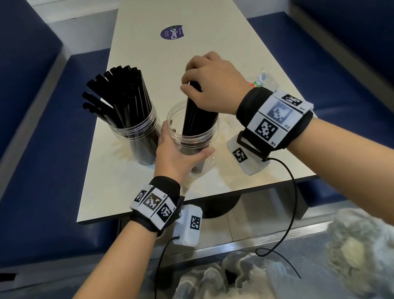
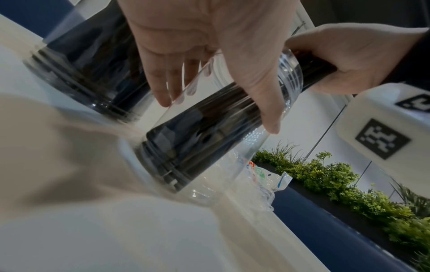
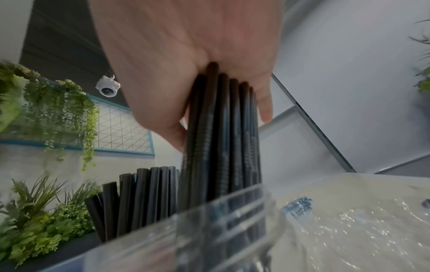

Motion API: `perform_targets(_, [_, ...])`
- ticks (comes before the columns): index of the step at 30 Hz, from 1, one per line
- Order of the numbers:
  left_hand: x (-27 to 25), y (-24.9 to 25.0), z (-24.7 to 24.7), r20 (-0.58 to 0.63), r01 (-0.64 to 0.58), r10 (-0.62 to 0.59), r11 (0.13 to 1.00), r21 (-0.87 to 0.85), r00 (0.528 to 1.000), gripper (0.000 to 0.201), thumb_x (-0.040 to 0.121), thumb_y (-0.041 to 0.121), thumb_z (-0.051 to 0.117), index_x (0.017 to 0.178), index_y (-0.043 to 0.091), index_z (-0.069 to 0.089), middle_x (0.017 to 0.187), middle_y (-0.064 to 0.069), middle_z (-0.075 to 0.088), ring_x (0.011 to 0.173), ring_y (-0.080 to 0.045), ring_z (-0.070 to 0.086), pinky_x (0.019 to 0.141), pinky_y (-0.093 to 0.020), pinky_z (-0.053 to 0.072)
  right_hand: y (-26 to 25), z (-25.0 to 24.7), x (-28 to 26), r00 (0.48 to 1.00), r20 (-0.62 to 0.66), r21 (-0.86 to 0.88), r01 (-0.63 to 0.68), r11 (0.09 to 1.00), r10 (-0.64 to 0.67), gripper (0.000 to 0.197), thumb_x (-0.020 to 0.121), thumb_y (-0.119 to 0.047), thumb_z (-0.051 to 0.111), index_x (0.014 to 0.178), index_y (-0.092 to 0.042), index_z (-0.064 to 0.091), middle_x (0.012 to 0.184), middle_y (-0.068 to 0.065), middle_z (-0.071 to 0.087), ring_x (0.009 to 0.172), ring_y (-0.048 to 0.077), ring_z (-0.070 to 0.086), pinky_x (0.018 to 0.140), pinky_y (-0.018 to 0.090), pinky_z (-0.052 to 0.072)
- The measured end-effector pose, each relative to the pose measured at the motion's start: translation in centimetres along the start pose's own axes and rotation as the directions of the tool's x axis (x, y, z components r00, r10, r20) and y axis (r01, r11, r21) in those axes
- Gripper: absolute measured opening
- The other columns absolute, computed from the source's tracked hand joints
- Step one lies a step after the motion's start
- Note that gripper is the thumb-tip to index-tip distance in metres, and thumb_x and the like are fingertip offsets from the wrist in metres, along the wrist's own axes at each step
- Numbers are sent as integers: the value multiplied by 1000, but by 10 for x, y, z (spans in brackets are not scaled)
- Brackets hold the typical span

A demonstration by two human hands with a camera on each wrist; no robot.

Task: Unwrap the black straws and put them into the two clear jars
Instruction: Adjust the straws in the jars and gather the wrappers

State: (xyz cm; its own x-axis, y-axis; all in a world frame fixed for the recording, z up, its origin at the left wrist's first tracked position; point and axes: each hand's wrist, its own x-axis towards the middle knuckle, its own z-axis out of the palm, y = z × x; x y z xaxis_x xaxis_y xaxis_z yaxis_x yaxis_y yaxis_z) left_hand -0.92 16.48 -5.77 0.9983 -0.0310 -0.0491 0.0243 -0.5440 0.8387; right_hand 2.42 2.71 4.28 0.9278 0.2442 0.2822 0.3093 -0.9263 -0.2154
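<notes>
Two clear jars stand side by side on the pale table [image 1: 241, 52]. The left jar [image 1: 137, 136] is packed with fanned-out black straws [image 1: 119, 94]. My left hand [image 1: 179, 151] grips the right jar [image 1: 210, 132] around its near side, thumb on the front wall; in the left wrist view the fingers [image 2: 163, 86] wrap behind that jar [image 2: 209, 147]. My right hand [image 1: 210, 83] holds a bundle of black straws [image 1: 197, 117] by its top, its lower ends inside the right jar. In the right wrist view the bundle [image 3: 221, 138] runs from my palm into the jar [image 3: 209, 230].
A crumpled clear wrapper [image 1: 260, 80] with coloured print lies on the table right of my right hand. A purple round sticker [image 1: 172, 33] sits mid-table farther back. Blue bench seats [image 1: 32, 169] flank both sides. Green plants [image 2: 337, 184] line the ledge beyond.
</notes>
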Motion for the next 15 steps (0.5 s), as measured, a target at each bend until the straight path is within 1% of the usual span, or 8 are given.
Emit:
perform_targets(2, [1,0,1,4,-2,2,1000,-4,1000,121,56,39,87,149,18,12,152,-7,31,140,-20,29,115,-33,28,0,2,-1,996,-40,4,-84,996,84,31,93,-31,41,110,-13,60,120,6,53,115,29,41,88,39,39])
perform_targets(4, [1,0,1,4,-6,6,1000,-7,1000,121,56,39,87,149,18,12,152,-7,31,141,-20,29,115,-35,29,-2,3,-1,988,-61,54,-141,988,145,29,92,-30,44,106,-10,59,116,8,51,112,30,41,78,36,40])
perform_targets(5, [1,0,1,4,-5,5,1000,-7,1000,121,56,39,87,149,18,12,152,-7,31,141,-20,29,115,-36,29,-3,3,0,986,-73,79,-144,986,150,28,92,-29,44,105,-9,58,113,9,52,111,30,42,74,34,38])
perform_targets(7, [1,0,2,1,3,-3,1000,-7,1000,121,56,40,87,149,18,13,151,-8,33,139,-21,31,114,-38,31,-4,4,0,984,-129,130,-105,986,122,26,92,-25,43,101,-6,58,108,12,53,105,30,45,71,32,35])
perform_targets(9, [0,-1,2,-6,8,-8,1000,-6,1000,121,55,40,87,149,17,14,150,-8,34,138,-21,33,113,-39,33,-6,6,-3,970,-232,190,-31,981,76,23,92,-22,43,97,-3,57,102,14,53,97,29,48,68,32,36])
perform_targets(12, [-1,-2,2,-18,2,-2,1000,-20,1000,120,54,39,88,148,16,16,148,-8,36,137,-21,36,112,-39,34,-8,8,-9,928,-368,272,43,961,62,24,92,-20,43,93,-1,56,95,16,55,90,30,50,69,37,42])
perform_targets(13, [0,-2,2,-19,2,-2,1000,-20,1000,120,54,39,88,148,15,17,148,-8,37,136,-21,36,112,-38,34,-8,9,-11,922,-381,288,53,956,64,25,92,-21,43,93,-1,57,94,16,56,89,30,50,70,39,43])
perform_targets(15, [1,-2,1,-17,2,-2,1000,-6,1000,120,54,41,87,147,15,17,148,-8,37,136,-21,36,112,-39,34,-5,10,-13,941,-334,291,44,956,58,29,93,-22,39,96,-2,59,95,15,58,90,31,51,76,41,43])
